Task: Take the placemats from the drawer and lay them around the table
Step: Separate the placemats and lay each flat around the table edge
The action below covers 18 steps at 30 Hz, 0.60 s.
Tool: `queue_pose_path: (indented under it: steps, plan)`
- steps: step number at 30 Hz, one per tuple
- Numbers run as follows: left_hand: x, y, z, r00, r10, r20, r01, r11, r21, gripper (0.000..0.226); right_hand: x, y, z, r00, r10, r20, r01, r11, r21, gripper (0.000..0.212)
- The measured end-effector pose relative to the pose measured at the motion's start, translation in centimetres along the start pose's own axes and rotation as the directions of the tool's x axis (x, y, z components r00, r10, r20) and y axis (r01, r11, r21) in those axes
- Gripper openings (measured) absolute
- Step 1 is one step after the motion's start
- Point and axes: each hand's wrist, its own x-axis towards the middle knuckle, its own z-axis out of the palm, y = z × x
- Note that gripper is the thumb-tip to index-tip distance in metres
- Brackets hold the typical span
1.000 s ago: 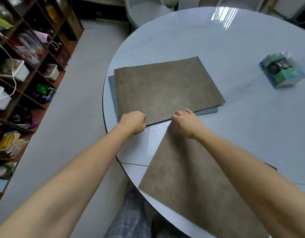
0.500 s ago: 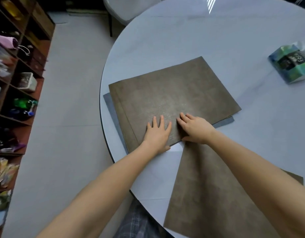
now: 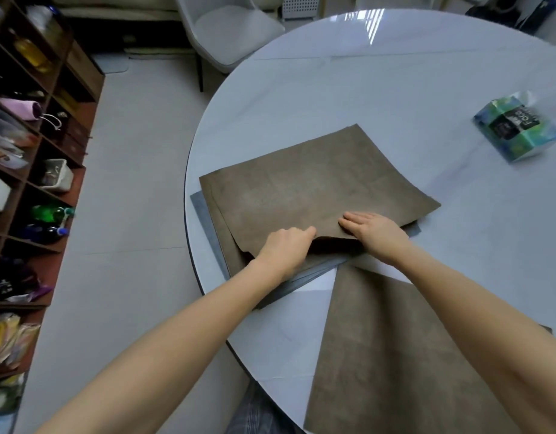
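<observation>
A stack of brown placemats (image 3: 305, 186) lies near the left edge of the round white table (image 3: 380, 89), with grey mats (image 3: 204, 214) showing under it. My left hand (image 3: 286, 249) pinches the near edge of the top brown placemat and lifts it slightly, leaving a dark gap below. My right hand (image 3: 375, 230) rests flat on that same edge, fingers together. One single brown placemat (image 3: 395, 355) lies flat at the table's near edge, partly under my right forearm.
A blue-green tissue box (image 3: 518, 130) stands at the right of the table. A grey chair (image 3: 229, 29) sits at the far side. Wooden shelves (image 3: 29, 151) full of boxes and bottles line the left wall. Pale floor runs between shelves and table.
My left hand went from flat on the top placemat to pinching its near edge, which is now raised. My right hand shifted a little right along that edge.
</observation>
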Motion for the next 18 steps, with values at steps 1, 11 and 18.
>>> queue_pose_path:
  steps: [1,11,18]
  plan:
    - [-0.3,-0.3,-0.7,0.999,0.008,-0.053,-0.006,0.999,0.039,0.028,-0.1,0.6,-0.5,0.993,0.110,-0.034,-0.106,0.991,0.083,0.044]
    - [-1.1,8.1,-8.5,0.935,0.194,-0.298,-0.169,0.980,0.106,0.016,-11.6,5.4,-4.5,0.923,0.365,-0.119,-0.330,0.913,0.240,0.012]
    - [-0.9,27.5,-6.9,0.898,0.342,-0.277,-0.327,0.940,0.100,0.017,-32.2,13.9,-2.5,0.837,0.519,-0.173,-0.510,0.855,0.098,0.023]
